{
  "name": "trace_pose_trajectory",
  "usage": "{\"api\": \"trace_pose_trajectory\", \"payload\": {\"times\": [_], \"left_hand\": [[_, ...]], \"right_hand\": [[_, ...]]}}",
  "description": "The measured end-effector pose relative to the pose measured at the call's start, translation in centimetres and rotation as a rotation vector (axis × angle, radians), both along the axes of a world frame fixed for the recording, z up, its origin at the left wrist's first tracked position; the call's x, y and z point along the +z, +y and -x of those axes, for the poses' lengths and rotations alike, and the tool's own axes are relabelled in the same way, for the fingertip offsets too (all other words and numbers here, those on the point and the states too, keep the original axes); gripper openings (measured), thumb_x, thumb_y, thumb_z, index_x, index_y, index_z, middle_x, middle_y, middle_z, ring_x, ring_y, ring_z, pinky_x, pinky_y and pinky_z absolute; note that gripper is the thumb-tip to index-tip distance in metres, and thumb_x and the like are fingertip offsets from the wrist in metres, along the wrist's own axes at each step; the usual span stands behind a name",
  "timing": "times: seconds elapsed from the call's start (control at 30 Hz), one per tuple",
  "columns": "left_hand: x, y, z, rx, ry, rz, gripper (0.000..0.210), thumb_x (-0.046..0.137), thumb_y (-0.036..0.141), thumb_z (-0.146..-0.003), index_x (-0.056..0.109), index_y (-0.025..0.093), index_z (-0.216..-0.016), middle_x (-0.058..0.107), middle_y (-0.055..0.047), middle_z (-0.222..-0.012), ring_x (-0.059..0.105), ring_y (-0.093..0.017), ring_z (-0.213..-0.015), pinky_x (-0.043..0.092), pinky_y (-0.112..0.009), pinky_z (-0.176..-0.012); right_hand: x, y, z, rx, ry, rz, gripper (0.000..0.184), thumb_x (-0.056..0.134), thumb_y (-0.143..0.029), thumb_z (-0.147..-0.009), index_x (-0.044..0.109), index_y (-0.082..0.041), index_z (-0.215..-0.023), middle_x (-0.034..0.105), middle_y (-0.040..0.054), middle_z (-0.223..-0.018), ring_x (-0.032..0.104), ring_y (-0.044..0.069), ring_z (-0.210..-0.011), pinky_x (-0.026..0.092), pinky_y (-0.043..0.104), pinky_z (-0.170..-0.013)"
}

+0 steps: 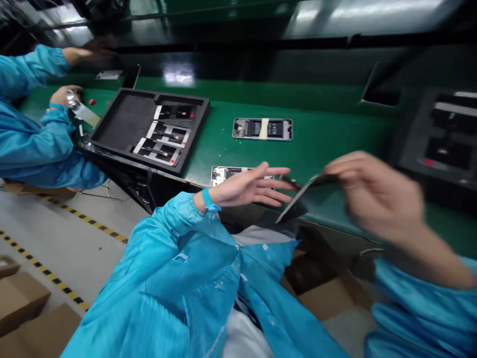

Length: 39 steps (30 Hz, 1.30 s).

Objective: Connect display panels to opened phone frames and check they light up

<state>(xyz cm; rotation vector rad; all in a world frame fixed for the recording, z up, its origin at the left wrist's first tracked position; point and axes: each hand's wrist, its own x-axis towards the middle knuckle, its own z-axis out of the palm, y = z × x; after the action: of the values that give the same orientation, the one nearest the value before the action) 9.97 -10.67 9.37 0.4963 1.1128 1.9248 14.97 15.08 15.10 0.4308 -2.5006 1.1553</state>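
My right hand (380, 194), smeared by motion, pinches the end of a thin dark phone screen (296, 201), which slants down to the left. My left hand (246, 188) is open, its fingers stretched out toward the screen's upper edge; whether they touch it I cannot tell. Partly hidden behind the left hand, an opened phone body (219, 175) lies at the bench's front edge. Farther back lies another opened phone body (264, 129), its black battery crossed by a pale strip of tape.
Left on the green bench (320, 112) sits a black foam tray (128, 117) with three screen parts; another tray (406, 144) stands right. A co-worker in blue sleeves (44, 134) handles something at far left. Cardboard boxes (22, 298) are on the floor.
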Motion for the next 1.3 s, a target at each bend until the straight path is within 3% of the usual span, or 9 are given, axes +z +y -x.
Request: {"api": "trace_pose_trajectory", "payload": {"times": [0.1,0.2,0.37,0.5,0.67,0.8,1.0,1.17,1.3], "left_hand": [[0.0,0.7,-0.2,0.064,-0.105,-0.051,0.053,0.083,0.054,-0.092,0.073,0.025,-0.135,0.078,-0.010,-0.129,0.076,-0.024,-0.112,0.059,-0.037,-0.100],[-0.4,0.4,0.2,0.105,-0.169,-0.063,0.044,0.090,0.035,-0.087,0.076,0.021,-0.126,0.078,-0.008,-0.119,0.075,-0.018,-0.100,0.060,-0.034,-0.096],[-1.7,-0.9,2.3,0.202,-0.067,-0.013,0.048,0.097,0.039,-0.081,0.073,0.015,-0.115,0.076,-0.003,-0.093,0.074,-0.013,-0.080,0.061,-0.031,-0.086],[-1.7,-3.0,3.7,0.335,0.163,0.217,0.028,0.089,0.026,-0.089,0.069,0.012,-0.104,0.071,0.003,-0.074,0.068,-0.008,-0.064,0.058,-0.024,-0.071],[-0.6,-4.0,4.8,0.333,0.302,0.444,0.009,0.076,0.009,-0.097,0.068,0.012,-0.096,0.065,0.007,-0.064,0.065,-0.006,-0.056,0.053,-0.017,-0.059],[0.1,-3.6,5.4,0.299,0.267,0.451,0.012,0.079,0.012,-0.098,0.067,0.012,-0.096,0.068,0.004,-0.068,0.068,-0.008,-0.059,0.058,-0.019,-0.061],[-0.5,-5.3,5.5,0.308,0.351,0.460,0.019,0.078,0.028,-0.102,0.067,0.013,-0.106,0.075,-0.003,-0.082,0.076,-0.013,-0.073,0.063,-0.025,-0.073],[-1.9,-9.2,3.7,0.529,0.983,0.611,0.024,0.064,0.038,-0.106,0.074,0.017,-0.113,0.080,-0.010,-0.116,0.076,-0.022,-0.114,0.059,-0.037,-0.107],[-3.7,-11.4,2.2,0.459,1.352,0.700,0.036,0.061,0.041,-0.108,0.073,0.016,-0.130,0.076,-0.016,-0.134,0.069,-0.028,-0.130,0.053,-0.046,-0.117]], "right_hand": [[-0.4,-3.4,0.5,0.231,0.009,0.071,0.047,0.054,-0.065,-0.108,0.069,-0.026,-0.087,0.069,0.0076,-0.082,0.066,0.022,-0.073,0.053,0.038,-0.064],[-0.7,-4.2,1.1,0.212,0.044,0.102,0.040,0.057,-0.062,-0.107,0.068,-0.029,-0.086,0.069,0.0068,-0.082,0.066,0.023,-0.072,0.051,0.039,-0.063],[-3.2,-0.2,2.9,0.102,-0.063,0.024,0.053,0.057,-0.081,-0.098,0.068,-0.032,-0.083,0.069,0.0090,-0.082,0.065,0.026,-0.072,0.051,0.043,-0.064],[-6.7,3.3,6.0,-0.010,-0.120,-0.200,0.075,0.043,-0.099,-0.089,0.066,-0.029,-0.079,0.066,0.0119,-0.077,0.063,0.027,-0.069,0.049,0.044,-0.064],[-7.9,2.1,7.1,0.012,-0.042,-0.443,0.043,0.050,-0.058,-0.105,0.072,-0.022,-0.096,0.076,0.0199,-0.102,0.069,0.034,-0.102,0.056,0.050,-0.094],[-7.3,-3.5,6.3,0.118,0.123,-0.347,0.037,0.062,-0.050,-0.104,0.075,-0.023,-0.127,0.077,0.0149,-0.133,0.069,0.035,-0.127,0.056,0.055,-0.110],[-8.5,-8.3,6.1,0.214,0.094,-0.233,0.034,0.058,-0.043,-0.109,0.080,-0.026,-0.128,0.083,0.0094,-0.121,0.078,0.029,-0.108,0.063,0.049,-0.098],[-9.3,-7.9,6.9,0.317,0.049,-0.193,0.032,0.059,-0.045,-0.110,0.086,-0.029,-0.119,0.083,0.0071,-0.112,0.077,0.023,-0.099,0.065,0.041,-0.091],[-9.5,-8.0,6.9,0.408,0.130,-0.239,0.032,0.060,-0.040,-0.110,0.088,-0.025,-0.115,0.081,0.0094,-0.105,0.074,0.022,-0.094,0.064,0.039,-0.084]]}}
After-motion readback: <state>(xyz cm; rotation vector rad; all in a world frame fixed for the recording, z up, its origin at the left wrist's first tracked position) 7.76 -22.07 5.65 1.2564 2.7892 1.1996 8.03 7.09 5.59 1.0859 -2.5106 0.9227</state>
